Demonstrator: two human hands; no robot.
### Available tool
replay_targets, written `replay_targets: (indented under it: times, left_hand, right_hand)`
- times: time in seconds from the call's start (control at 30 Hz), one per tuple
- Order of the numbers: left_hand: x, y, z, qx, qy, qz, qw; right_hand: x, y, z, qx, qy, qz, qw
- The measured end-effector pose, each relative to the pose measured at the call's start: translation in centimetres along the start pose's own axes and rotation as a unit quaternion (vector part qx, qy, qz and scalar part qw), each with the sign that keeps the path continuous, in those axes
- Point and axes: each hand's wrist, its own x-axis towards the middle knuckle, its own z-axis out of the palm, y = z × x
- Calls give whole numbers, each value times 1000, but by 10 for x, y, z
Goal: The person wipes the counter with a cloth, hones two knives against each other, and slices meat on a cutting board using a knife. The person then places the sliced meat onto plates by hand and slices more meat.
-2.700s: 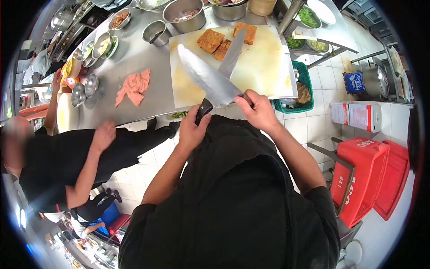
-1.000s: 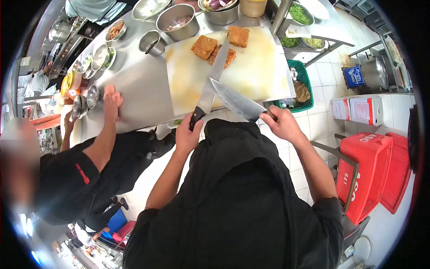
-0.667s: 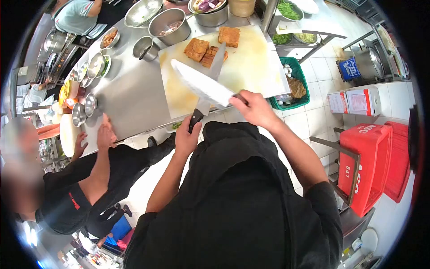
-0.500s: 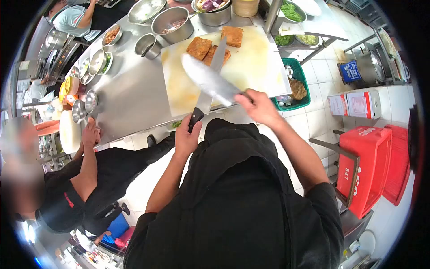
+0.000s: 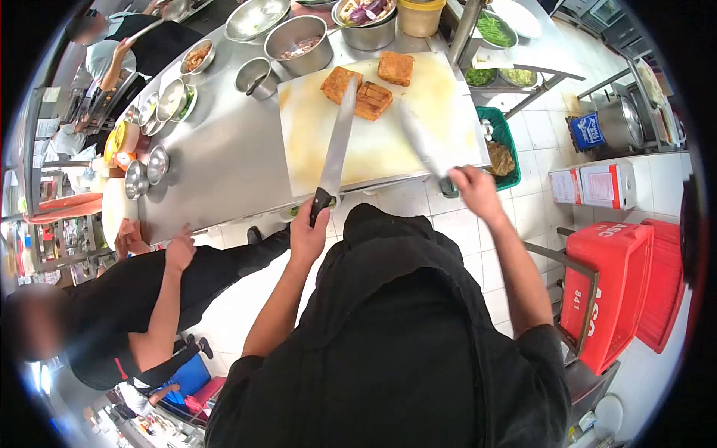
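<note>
My left hand grips a long knife by its black handle, the blade pointing away from me over the white cutting board. Its tip reaches the browned square pieces of food, at the gap between the left piece and the middle piece, which has lines across its top. A third browned square lies apart at the board's far side. In my right hand is a broad-bladed knife, smeared by motion, held over the board's right part.
Metal pots and bowls line the far and left sides of the steel table. A green bin stands on the floor at right. A co-worker in black stands at left, hands by the table edge. Red crates sit at right.
My right hand has swung its broad knife right, away from crossing the other blade. The left knife has turned and shifted left. The co-worker's hands have moved apart.
</note>
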Motion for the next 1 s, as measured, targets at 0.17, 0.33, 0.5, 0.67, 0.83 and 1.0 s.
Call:
replay_targets:
  times: [0.17, 0.33, 0.5, 0.67, 0.83, 1.0]
  left_hand:
    - [3, 12, 8, 13, -2, -1, 1000]
    - [8, 24, 19, -26, -44, -40, 998]
    - [9, 33, 29, -84, -35, -23, 996]
    - [8, 45, 30, -57, -21, 0, 998]
    - [8, 43, 25, -78, -21, -9, 997]
    - [5, 24, 16, -68, 12, -18, 997]
  right_hand:
    - [-24, -68, -39, 97, 20, -43, 994]
    - [-38, -131, -8, 59, 6, -120, 991]
    - [-37, -146, 9, -90, 28, -198, 976]
    - [-27, -141, 27, -105, 29, -228, 968]
    - [-18, -117, 31, -82, 72, -243, 964]
    - [-18, -32, 6, -100, 72, -47, 991]
